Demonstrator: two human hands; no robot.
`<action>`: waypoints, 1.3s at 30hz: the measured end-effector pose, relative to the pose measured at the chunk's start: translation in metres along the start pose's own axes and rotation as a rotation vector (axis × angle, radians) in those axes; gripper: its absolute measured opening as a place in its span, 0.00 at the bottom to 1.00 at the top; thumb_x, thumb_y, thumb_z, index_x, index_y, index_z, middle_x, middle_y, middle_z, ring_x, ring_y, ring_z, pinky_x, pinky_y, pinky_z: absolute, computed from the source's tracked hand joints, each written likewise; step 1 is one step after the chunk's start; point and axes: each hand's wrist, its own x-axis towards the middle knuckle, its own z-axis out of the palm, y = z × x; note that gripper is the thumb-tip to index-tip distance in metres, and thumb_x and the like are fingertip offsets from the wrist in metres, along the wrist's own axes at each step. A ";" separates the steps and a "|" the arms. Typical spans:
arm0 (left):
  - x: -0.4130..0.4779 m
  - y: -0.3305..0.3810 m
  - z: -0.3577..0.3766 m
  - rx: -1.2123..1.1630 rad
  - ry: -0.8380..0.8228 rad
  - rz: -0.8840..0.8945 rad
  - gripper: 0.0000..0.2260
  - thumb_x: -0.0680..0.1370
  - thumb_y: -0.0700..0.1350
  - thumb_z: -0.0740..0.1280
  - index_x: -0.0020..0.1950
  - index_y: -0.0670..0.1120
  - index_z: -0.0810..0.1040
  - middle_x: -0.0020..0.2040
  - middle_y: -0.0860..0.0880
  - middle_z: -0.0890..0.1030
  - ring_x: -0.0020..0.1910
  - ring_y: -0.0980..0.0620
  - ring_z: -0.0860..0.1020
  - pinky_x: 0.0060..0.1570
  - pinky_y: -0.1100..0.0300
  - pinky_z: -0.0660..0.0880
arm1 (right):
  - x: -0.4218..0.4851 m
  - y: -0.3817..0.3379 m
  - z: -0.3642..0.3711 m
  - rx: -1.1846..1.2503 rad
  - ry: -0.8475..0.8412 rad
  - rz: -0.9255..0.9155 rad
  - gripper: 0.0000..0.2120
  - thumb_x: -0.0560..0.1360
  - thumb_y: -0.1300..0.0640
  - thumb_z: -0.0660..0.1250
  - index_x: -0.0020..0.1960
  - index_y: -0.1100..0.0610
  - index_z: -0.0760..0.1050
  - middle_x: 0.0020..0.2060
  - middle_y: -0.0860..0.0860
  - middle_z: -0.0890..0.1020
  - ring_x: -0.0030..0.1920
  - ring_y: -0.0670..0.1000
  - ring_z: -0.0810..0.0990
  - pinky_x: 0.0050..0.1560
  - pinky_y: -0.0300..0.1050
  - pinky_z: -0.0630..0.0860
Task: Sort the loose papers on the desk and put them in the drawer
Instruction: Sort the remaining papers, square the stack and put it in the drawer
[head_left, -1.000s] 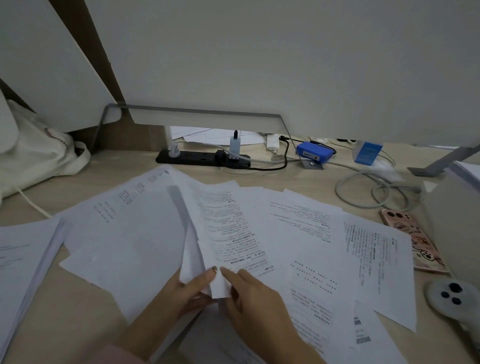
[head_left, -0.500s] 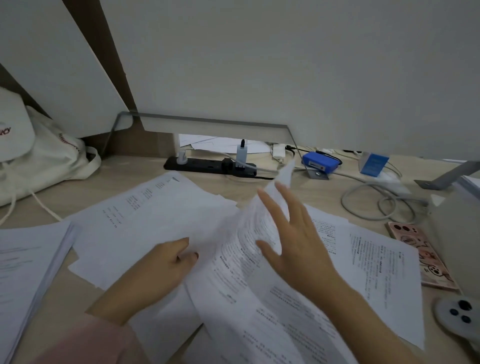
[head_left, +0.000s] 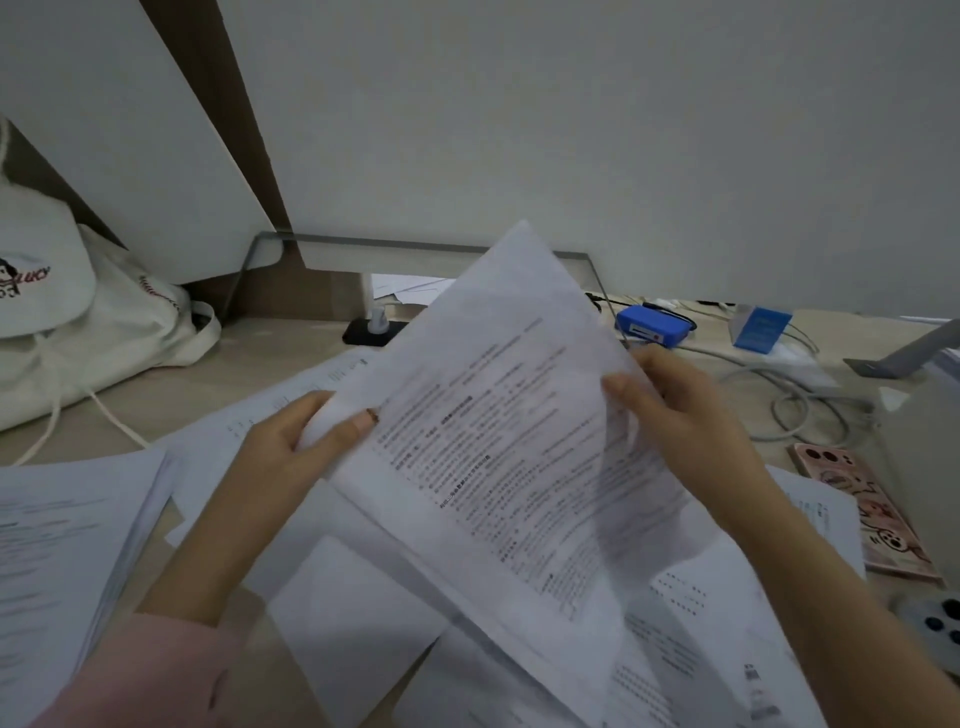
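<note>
A: We hold a bunch of sheets (head_left: 498, 441) above the desk (head_left: 156, 395), tilted, with a corner pointing up. The left hand (head_left: 291, 457) pinches the left edge with the thumb on top.

B: Yes, and the right hand (head_left: 691, 431) grips the right edge. More papers (head_left: 353, 613) lie loose under them; a stack (head_left: 57, 551) sits at our left, a phone (head_left: 862, 509) at our right.
</note>
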 end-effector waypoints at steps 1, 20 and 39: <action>-0.002 -0.004 0.000 -0.115 -0.018 -0.036 0.12 0.64 0.59 0.71 0.45 0.59 0.80 0.42 0.63 0.84 0.42 0.62 0.82 0.37 0.66 0.77 | -0.002 0.001 0.000 0.076 0.010 0.046 0.06 0.78 0.54 0.60 0.45 0.47 0.75 0.42 0.44 0.82 0.43 0.42 0.80 0.41 0.39 0.75; -0.019 -0.091 0.045 -0.078 0.037 -0.438 0.17 0.77 0.39 0.64 0.65 0.41 0.72 0.52 0.46 0.77 0.44 0.50 0.75 0.54 0.56 0.68 | -0.025 0.142 -0.011 -0.666 -0.252 0.523 0.33 0.70 0.44 0.70 0.70 0.54 0.62 0.66 0.55 0.66 0.67 0.56 0.63 0.64 0.49 0.65; -0.017 -0.097 0.046 -0.212 0.055 -0.530 0.17 0.80 0.44 0.59 0.68 0.42 0.69 0.48 0.47 0.77 0.42 0.53 0.75 0.54 0.54 0.69 | -0.008 0.055 -0.052 0.204 0.706 0.082 0.03 0.78 0.53 0.60 0.46 0.51 0.69 0.38 0.44 0.74 0.36 0.43 0.74 0.36 0.38 0.71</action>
